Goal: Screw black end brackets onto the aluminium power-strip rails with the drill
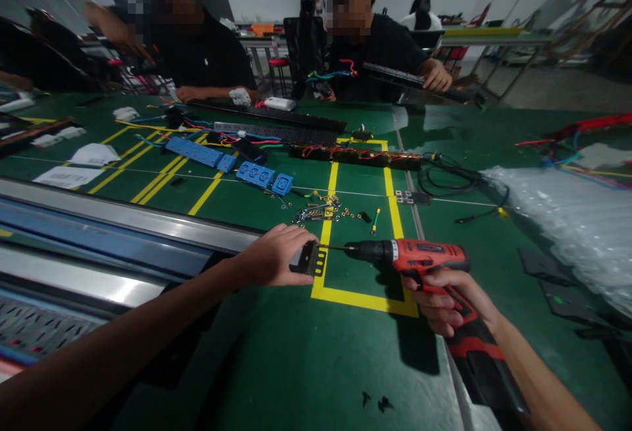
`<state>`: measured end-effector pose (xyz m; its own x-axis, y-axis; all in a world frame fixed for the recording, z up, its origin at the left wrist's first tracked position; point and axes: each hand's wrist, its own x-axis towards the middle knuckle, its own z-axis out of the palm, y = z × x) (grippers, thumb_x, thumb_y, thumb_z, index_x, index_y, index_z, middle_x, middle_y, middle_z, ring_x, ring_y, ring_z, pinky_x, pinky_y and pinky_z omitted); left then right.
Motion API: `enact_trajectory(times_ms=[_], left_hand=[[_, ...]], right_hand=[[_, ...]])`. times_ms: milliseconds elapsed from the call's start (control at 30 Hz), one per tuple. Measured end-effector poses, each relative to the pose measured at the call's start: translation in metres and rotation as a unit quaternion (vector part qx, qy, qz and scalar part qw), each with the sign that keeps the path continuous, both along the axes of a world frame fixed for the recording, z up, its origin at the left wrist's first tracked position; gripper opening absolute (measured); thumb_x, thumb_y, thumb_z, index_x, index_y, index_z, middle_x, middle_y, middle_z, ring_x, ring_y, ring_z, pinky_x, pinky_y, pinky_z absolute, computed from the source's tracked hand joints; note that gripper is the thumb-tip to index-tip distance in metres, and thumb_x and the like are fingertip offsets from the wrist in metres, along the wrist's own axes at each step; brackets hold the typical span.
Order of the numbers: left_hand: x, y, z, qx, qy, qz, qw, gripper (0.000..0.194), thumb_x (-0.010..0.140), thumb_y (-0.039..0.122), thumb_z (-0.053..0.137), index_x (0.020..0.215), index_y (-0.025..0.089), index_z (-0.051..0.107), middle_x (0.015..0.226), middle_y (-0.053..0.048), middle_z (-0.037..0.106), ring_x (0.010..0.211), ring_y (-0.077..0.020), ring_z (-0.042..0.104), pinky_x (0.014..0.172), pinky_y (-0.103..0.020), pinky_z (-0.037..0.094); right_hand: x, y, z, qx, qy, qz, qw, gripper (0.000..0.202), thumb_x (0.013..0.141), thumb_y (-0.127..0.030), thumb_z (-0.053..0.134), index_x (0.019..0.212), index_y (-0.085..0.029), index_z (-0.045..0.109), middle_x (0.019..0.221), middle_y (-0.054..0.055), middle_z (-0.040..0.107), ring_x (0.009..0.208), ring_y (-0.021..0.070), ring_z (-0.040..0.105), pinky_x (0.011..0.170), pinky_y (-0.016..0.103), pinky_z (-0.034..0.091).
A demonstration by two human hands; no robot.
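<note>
My right hand [444, 303] is wrapped round the grip of a red and black power drill [429, 255], which points left. The long thin bit [338, 247] reaches the black slotted end bracket [315, 260] of a metal profile. My left hand [274, 254] holds that end, fingers over the top and thumb below. Whether the bit sits in a screw there is too small to tell. Just beyond the bit lie small brass nuts and wrenches [316, 212], and a short yellow-green wire [376, 220].
Long metal profiles [123, 217] fill the left side. Blue socket blocks [254, 173] and wired black strips [355, 155] lie farther back. Bubble wrap [567, 220] is at the right, black screws [385, 405] near the front edge. Two people sit across the green table [360, 352].
</note>
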<state>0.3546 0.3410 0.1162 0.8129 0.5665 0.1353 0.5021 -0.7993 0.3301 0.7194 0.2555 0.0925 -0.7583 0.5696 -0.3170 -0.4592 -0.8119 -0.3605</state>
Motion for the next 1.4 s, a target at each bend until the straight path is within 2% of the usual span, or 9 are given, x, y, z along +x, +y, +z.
enact_trajectory(times_ms=[300,433,733,1200,1400], left_hand=[[0.002,-0.001,0.002,-0.001,0.014,0.01,1.0,0.06,0.076,0.051,0.071,0.122,0.016,0.055,0.113,-0.01,0.065,0.101,-0.0256,0.059,0.085,-0.039,0.042],[0.002,0.0,0.002,0.001,0.018,0.01,1.0,0.064,0.075,0.053,0.072,0.124,0.015,0.053,0.114,-0.01,0.064,0.102,-0.0259,0.059,0.086,-0.04,0.042],[0.002,0.001,0.001,0.021,0.016,0.01,1.0,0.058,0.078,0.053,0.069,0.121,0.016,0.056,0.111,-0.009,0.065,0.098,-0.0242,0.06,0.083,-0.038,0.044],[0.002,0.001,0.002,0.012,0.012,0.009,1.0,0.055,0.078,0.053,0.069,0.118,0.016,0.057,0.11,-0.01,0.065,0.098,-0.0242,0.059,0.083,-0.038,0.044],[0.002,0.0,0.003,0.005,0.015,0.013,1.0,0.055,0.078,0.052,0.07,0.117,0.016,0.056,0.111,-0.01,0.065,0.1,-0.0247,0.06,0.085,-0.038,0.044]], right_hand=[[-0.003,-0.006,0.004,0.013,-0.037,-0.011,0.999,0.018,0.082,-0.026,0.056,0.094,-0.014,0.062,0.049,-0.01,0.039,0.034,0.0045,0.03,0.043,0.021,0.045],[-0.003,-0.007,0.003,0.019,-0.03,-0.017,0.999,0.019,0.081,-0.025,0.057,0.095,-0.013,0.063,0.05,-0.01,0.039,0.034,0.0045,0.029,0.042,0.021,0.045],[-0.003,-0.008,0.001,0.025,-0.029,-0.022,0.999,0.019,0.081,-0.022,0.054,0.095,-0.013,0.062,0.05,-0.01,0.039,0.033,0.0054,0.028,0.043,0.021,0.046],[-0.005,-0.01,0.001,0.036,-0.034,-0.021,0.999,0.019,0.078,-0.022,0.056,0.095,-0.015,0.061,0.048,-0.011,0.04,0.033,0.005,0.029,0.043,0.021,0.046],[-0.005,-0.012,0.003,0.03,-0.045,-0.028,0.998,0.024,0.078,-0.022,0.058,0.101,-0.015,0.062,0.049,-0.011,0.043,0.033,0.0047,0.031,0.044,0.022,0.046]])
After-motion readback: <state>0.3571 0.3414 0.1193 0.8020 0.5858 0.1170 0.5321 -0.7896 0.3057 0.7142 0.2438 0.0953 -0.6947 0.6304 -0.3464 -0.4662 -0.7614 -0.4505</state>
